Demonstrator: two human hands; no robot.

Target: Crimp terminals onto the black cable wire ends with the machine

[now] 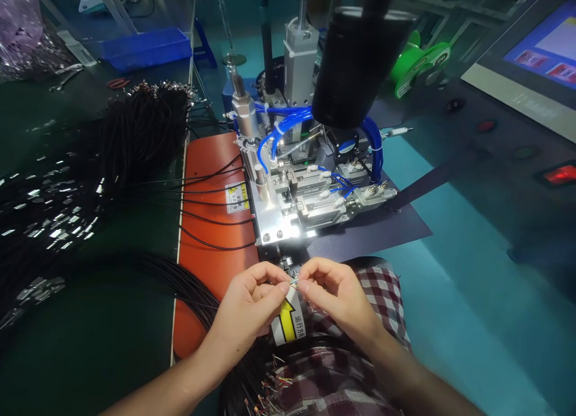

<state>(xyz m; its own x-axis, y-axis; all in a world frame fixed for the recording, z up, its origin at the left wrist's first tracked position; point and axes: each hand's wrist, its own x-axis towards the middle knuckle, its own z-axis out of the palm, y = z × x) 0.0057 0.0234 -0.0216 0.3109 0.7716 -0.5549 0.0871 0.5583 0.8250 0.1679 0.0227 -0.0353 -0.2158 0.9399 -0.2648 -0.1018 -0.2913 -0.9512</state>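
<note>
A large heap of thin black cables (146, 125) lies at ten o'clock on the dark green tabletop (112, 359), several already reaching the silver metal machine (272, 215) at twelve. At six, a smaller black cable bundle (243, 371) with multicoloured wire ends lies outside it, as do the fine pale wires (294, 281) pinched centrally between left hand (249, 305) and right hand (342, 293).

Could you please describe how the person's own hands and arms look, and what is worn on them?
The left hand and right hand are both bare: no gloves, and no rings, watch or bracelet that I can see. No sleeves show on the visible forearms. Over the lap lies dark red, black and white checked cloth.
</note>
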